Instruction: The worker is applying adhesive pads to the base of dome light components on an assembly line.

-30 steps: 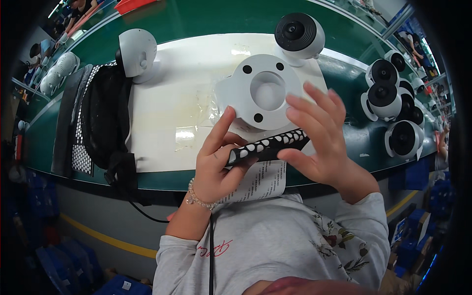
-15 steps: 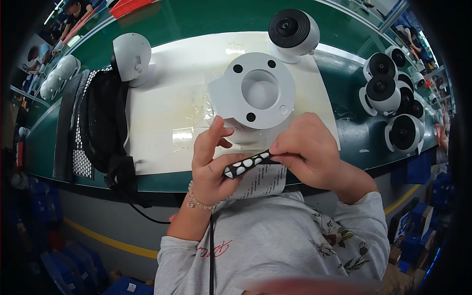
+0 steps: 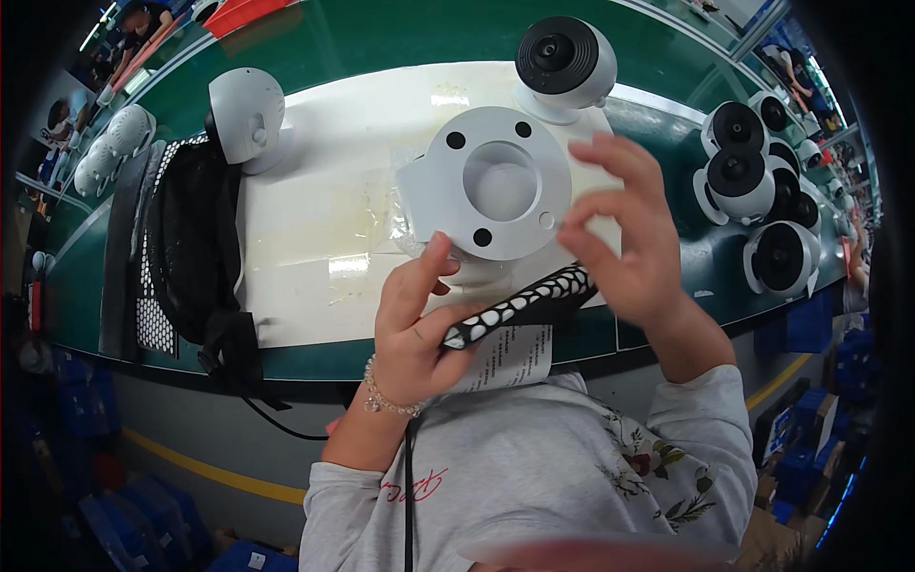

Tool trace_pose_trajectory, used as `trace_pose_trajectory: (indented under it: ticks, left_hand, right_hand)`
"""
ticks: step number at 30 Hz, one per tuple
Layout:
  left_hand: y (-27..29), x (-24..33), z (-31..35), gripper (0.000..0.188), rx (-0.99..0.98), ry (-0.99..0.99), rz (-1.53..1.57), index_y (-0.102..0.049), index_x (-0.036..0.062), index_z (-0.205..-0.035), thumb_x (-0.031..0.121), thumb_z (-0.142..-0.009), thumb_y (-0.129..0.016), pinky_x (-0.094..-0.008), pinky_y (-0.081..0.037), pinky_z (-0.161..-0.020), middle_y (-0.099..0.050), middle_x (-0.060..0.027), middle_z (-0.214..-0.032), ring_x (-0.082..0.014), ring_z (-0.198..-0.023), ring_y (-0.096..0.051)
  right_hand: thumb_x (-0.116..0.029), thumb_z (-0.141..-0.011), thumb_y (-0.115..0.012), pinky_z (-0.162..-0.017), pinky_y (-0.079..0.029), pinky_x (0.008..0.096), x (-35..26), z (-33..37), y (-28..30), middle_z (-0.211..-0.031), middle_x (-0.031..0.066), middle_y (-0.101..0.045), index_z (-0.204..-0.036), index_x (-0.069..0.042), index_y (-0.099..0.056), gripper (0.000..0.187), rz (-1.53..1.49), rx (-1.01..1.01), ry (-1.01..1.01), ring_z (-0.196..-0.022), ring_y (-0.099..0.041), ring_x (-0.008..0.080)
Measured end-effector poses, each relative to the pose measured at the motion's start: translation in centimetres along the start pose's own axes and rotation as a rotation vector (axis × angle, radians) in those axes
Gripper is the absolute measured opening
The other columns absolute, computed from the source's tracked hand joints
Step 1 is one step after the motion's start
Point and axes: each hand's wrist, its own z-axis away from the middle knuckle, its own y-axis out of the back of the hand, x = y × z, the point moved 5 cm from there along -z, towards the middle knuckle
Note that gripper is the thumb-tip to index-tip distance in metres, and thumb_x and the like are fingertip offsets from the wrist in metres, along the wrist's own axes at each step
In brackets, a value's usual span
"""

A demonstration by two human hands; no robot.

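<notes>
Looks down and forward from head height, over the near shirt (image 3: 534, 458) and across the table (image 3: 400, 40), reaching well out left, right and far. Sits close above left hand (image 3: 412, 334) and right hand (image 3: 648, 257), bending straight edges.

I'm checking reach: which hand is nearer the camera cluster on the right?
Right: the right hand is left of the camera cluster; the left hand is farther left.

The strip (image 3: 519, 304) at the centre is black — its round dots are white. The ring (image 3: 446, 186) above it is white with three black spots. The shirt (image 3: 534, 458), at lower middle, is grey — with printed flowers.
</notes>
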Motion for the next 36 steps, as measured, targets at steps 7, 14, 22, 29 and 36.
trace_pose_trajectory:
  ticks: [7, 14, 22, 29, 36]
  left_hand:
    - [-0.6, -0.3, -0.1, 0.031, 0.005, 0.023, -0.067, -0.061, 0.0002, -0.078, 0.001, -0.047, -0.059, -0.0332, -0.046, -0.072, -0.041, -0.0196, -0.131, -0.0277, -0.09, -0.054]
    - [-0.6, -0.2, -0.1, 0.02, -0.052, 0.045, -0.108, -0.062, -0.0006, -0.08, -0.001, -0.061, -0.07, -0.0303, -0.046, -0.071, -0.034, -0.0215, -0.135, -0.0232, -0.089, -0.054]
    - [-0.4, -0.1, -0.1, 0.028, 0.004, 0.013, -0.102, -0.062, -0.0008, -0.077, 0.0, -0.049, -0.061, -0.0318, -0.046, -0.071, -0.042, -0.0201, -0.13, -0.0257, -0.085, -0.055]
    - [0.1, 0.1, 0.1, 0.029, 0.008, -0.007, -0.07, -0.063, 0.0024, -0.08, 0.003, -0.052, -0.062, -0.0324, -0.046, -0.069, -0.042, -0.0204, -0.129, -0.0265, -0.087, -0.055]
    - [0.8, 0.6, 0.5, 0.032, -0.043, -0.062, -0.035, -0.063, 0.0037, -0.085, 0.008, -0.054, -0.062, -0.0361, -0.048, -0.072, -0.048, -0.0188, -0.122, -0.0306, -0.086, -0.056]
  right_hand:
    - [-0.014, -0.078, -0.061, -0.099, -0.024, 0.0407, 1.6, 0.2, -0.8, -0.129, 0.0123, -0.042, -0.084, -0.007, -0.06, 0.009, -0.176, -0.053, -0.266, -0.122, -0.032, 0.0306]
    - [-0.017, -0.08, -0.056, -0.098, -0.025, 0.0425, -1.7, 1.4, -0.3, -0.122, 0.0174, -0.048, -0.096, -0.006, -0.064, 0.021, 0.634, -0.195, 0.14, -0.114, -0.042, 0.0321]
    - [-0.018, -0.084, -0.053, -0.092, -0.034, 0.0348, 1.0, -3.1, 1.3, -0.117, 0.0128, -0.051, -0.106, -0.001, -0.059, 0.029, 0.174, -0.079, -0.054, -0.106, -0.047, 0.0273]
    - [-0.018, -0.082, -0.058, -0.069, -0.036, 0.0238, 3.9, -6.9, -1.0, -0.091, 0.0047, -0.051, -0.111, -0.002, -0.056, 0.033, -0.118, -0.329, -0.054, -0.081, -0.047, 0.013]
    - [-0.016, -0.075, -0.068, -0.064, -0.039, 0.0222, 4.8, -8.8, -1.3, -0.083, 0.0005, -0.056, -0.099, -0.002, -0.059, 0.03, -0.381, -0.556, -0.333, -0.073, -0.05, 0.0073]
